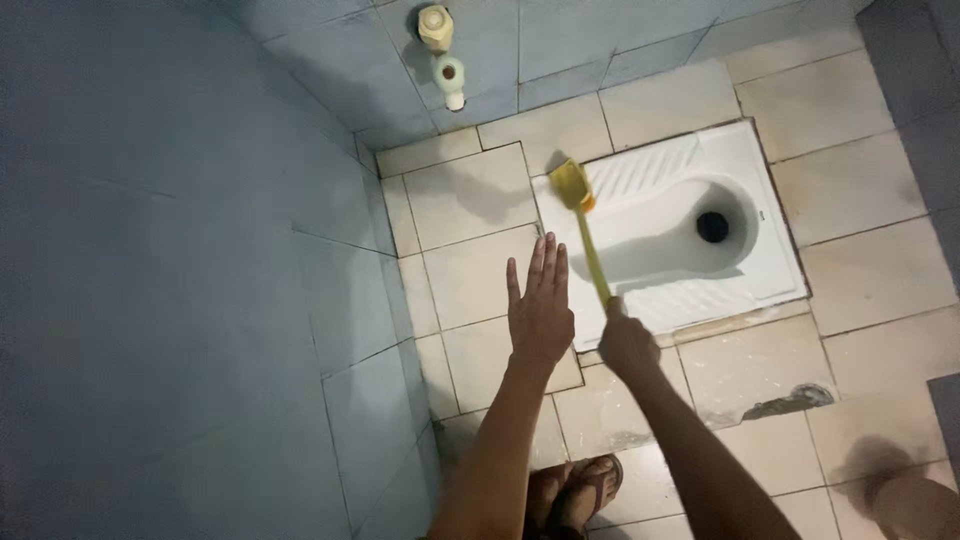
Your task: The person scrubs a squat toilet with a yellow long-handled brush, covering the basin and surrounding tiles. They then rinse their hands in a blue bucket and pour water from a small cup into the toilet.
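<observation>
The right hand (627, 340), just right of the frame's centre, is clenched around the lower end of a yellow long-handled brush (583, 225). The brush slants up and left, its head resting on the left corner of the white squat toilet pan (770, 255). The left hand (540, 310) hovers beside it, released, fingers straight, over the beige floor tiles (465, 195). A tap (443, 50) sits on the blue wall at upper centre.
</observation>
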